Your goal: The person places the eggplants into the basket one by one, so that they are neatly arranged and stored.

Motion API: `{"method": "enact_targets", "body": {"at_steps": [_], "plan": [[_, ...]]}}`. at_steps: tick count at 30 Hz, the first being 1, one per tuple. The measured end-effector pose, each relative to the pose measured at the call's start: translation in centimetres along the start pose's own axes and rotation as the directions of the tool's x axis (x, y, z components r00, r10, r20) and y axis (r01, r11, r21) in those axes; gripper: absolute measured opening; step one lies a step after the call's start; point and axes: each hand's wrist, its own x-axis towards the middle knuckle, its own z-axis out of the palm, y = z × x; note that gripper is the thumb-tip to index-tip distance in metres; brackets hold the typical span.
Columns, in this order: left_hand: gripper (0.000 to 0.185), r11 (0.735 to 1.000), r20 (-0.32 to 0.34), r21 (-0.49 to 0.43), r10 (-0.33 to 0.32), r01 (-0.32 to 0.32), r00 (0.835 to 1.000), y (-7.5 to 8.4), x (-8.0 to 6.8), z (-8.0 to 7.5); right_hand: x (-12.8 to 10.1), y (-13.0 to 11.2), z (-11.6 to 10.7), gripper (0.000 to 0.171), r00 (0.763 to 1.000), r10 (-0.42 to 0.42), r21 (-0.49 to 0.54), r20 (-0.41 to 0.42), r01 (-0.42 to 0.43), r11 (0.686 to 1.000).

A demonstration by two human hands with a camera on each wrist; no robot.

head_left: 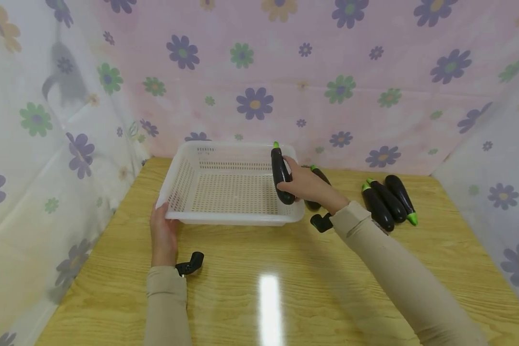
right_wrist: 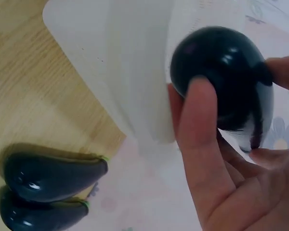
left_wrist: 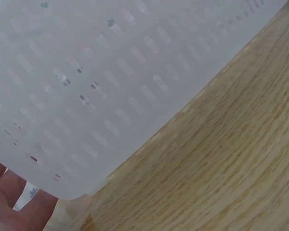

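Over the right rim of the white basket point(head_left: 231, 185), the right hand point(head_left: 307, 185) grips an eggplant point(head_left: 281, 175) w/ fingers and thumb curled round its fat lower end, green stem pointing up; it hangs just inside the basket's right wall, not yet on the mesh floor. Left hand point(head_left: 162, 233) rests against the basket's near-left corner, fingers straight-ish along the wall, pressing rather than wrapped, so it steadies the basket only from one side. Risks, as I judge them: skin looks glossy and slick, grip sits low on the bulb, so the eggplant could tip stem-first or slide out and bounce off the rim onto the wooden table point(head_left: 285, 288). Basket is light plastic; a knock on the right wall could skid it, since nothing pins that side. Another eggplant point(head_left: 317, 175) lies right behind the hand, partly hidden, and three more point(head_left: 387, 202) sit farther right; a wide wrist swing could roll them toward the table edge.
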Motion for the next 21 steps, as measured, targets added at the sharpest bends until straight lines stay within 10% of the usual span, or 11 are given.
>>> {"method": "enact_targets", "body": {"at_steps": [21], "plan": [[0.043,0.998,0.002,0.055,-0.020,0.020,1.000,0.2,-0.2,0.0,2.1,-1.8,3.2,0.055,0.967,0.060,-0.440,0.249,0.058,0.896]]}}
